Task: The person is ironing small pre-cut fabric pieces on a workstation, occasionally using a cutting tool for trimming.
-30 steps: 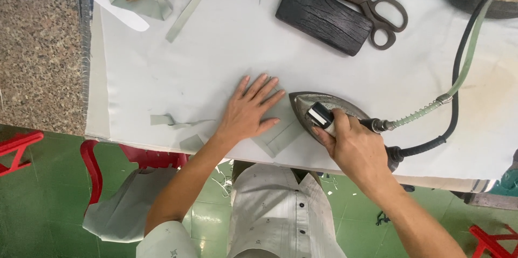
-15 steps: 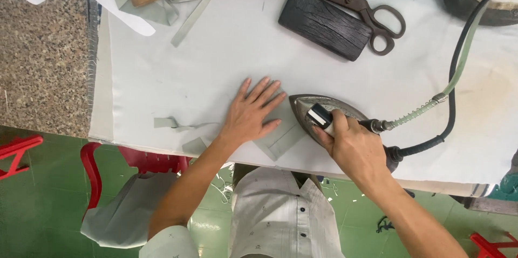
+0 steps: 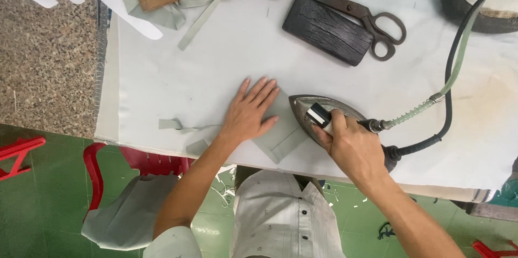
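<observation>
A small piece of grey-green cloth (image 3: pixel 280 136) lies near the front edge of the pale surface (image 3: pixel 216 64). The left hand (image 3: pixel 249 111) presses flat on it, fingers spread, its grip wide and holding nothing. The right hand (image 3: pixel 353 147) has its grip wrapped around the handle of an iron (image 3: pixel 318 112), whose tip sits on the cloth just beside the left hand. Farther back lie a dark wooden block (image 3: pixel 329 29) and scissors (image 3: pixel 361 15).

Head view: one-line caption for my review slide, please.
Left hand flat on a grey-green fabric piece while the right hand grips an iron at its edge.
</observation>
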